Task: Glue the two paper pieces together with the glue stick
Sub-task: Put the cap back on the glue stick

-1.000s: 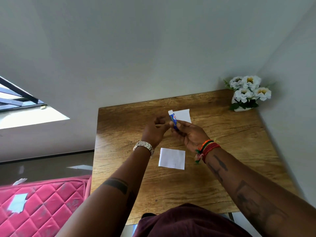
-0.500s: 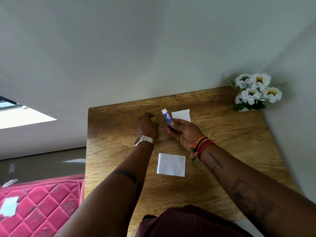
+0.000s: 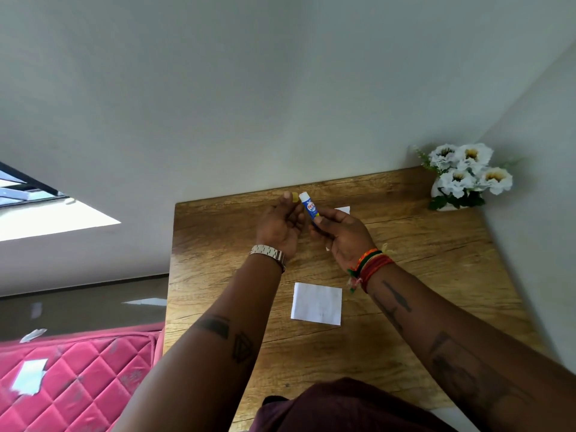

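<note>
My right hand (image 3: 341, 235) grips a blue glue stick (image 3: 309, 207) by its lower end, white tip pointing up and away. My left hand (image 3: 280, 227) pinches a small yellow cap (image 3: 294, 197) in its fingertips, right beside the stick's tip. Both hands hover over the far part of the wooden table (image 3: 436, 244). One white paper square (image 3: 316, 303) lies flat on the table between my forearms. A second white paper (image 3: 343, 210) lies farther back, mostly hidden behind my right hand.
A white pot of white flowers (image 3: 464, 174) stands in the table's far right corner against the wall. A pink quilted mattress (image 3: 78, 375) with paper scraps on it lies left of the table. The wall runs along the table's far and right edges.
Half a second ago my left hand was down at the table, left of the stick, with the cap. It has come back up beside the stick's tip. The right hand hardly moved.
</note>
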Demonstrator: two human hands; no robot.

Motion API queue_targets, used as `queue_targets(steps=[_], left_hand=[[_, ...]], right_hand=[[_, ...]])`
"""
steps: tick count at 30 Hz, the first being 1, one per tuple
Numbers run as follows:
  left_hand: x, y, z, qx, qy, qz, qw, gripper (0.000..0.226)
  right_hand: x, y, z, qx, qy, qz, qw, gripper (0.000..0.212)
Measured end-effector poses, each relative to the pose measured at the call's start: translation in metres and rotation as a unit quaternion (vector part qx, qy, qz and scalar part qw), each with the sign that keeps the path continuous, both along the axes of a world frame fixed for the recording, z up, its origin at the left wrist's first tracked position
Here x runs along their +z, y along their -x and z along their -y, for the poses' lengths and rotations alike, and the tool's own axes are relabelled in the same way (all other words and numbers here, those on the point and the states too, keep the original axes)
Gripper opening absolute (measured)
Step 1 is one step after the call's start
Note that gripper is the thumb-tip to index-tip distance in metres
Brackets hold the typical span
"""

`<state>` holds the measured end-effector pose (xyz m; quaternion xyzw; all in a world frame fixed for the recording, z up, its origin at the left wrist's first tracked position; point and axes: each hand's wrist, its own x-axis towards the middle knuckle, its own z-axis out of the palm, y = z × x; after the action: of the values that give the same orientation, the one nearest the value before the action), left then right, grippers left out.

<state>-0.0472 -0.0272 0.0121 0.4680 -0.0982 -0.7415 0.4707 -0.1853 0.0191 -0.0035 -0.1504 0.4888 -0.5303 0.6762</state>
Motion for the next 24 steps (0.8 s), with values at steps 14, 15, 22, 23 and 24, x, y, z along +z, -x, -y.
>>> queue_targets(steps=[14,15,22,23,24], left_hand=[[0.009,-0.001,-0.036,-0.03,0.063,0.084,0.994,0.03],[0.008,-0.002,-0.038,-0.035,0.07,0.094,0.992,0.036],[0.007,-0.004,-0.051,-0.051,0.082,0.115,0.989,0.033],[0.006,-0.005,-0.054,-0.058,0.079,0.122,0.988,0.03],[0.007,-0.006,-0.055,-0.066,0.075,0.128,0.987,0.028]], right_hand=[[0.021,0.007,-0.033,0.044,0.052,-0.385,0.921,0.028],[0.022,0.007,-0.033,0.044,0.059,-0.401,0.913,0.027],[0.029,0.003,-0.047,0.046,0.058,-0.438,0.896,0.026],[0.029,0.004,-0.05,0.049,0.061,-0.453,0.888,0.026],[0.029,0.004,-0.052,0.053,0.064,-0.469,0.879,0.025]])
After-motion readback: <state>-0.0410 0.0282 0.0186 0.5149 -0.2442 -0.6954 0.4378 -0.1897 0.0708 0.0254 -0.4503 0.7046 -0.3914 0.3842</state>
